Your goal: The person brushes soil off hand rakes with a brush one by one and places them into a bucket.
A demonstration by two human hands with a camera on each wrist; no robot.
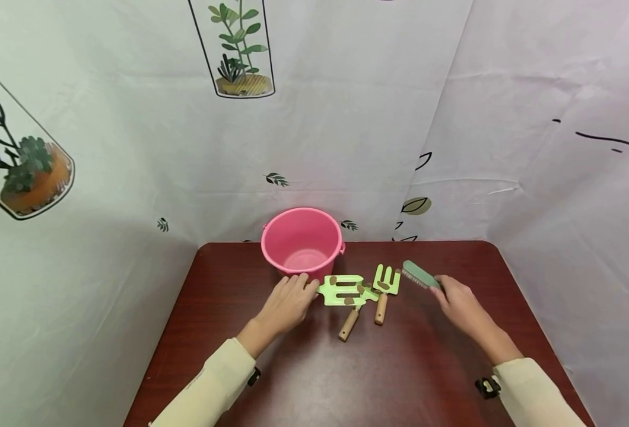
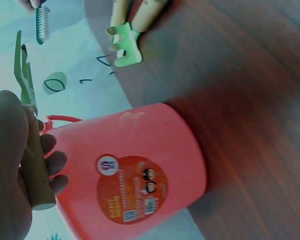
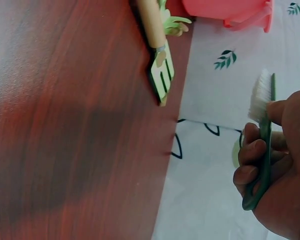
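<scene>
My left hand (image 1: 292, 299) grips the wooden handle (image 2: 37, 175) of a light green garden hand fork (image 1: 329, 295) with brown patches, raised beside the bucket with its prongs pointing right. My right hand (image 1: 463, 303) holds a green brush (image 1: 420, 274) with white bristles (image 3: 260, 97) by its handle, its head pointing up and left. Between the hands, a second green hand fork (image 1: 393, 287), also brown-patched, lies on the table. Next to it lies another tool with a wooden handle (image 1: 349, 324); the held fork partly hides its green head.
A pink bucket (image 1: 304, 228) stands upright at the back of the dark red-brown table (image 1: 229, 267), just beyond my left hand. An orange label (image 2: 132, 192) is on its side. Behind the table hangs a white cloth (image 1: 346, 136) printed with plants.
</scene>
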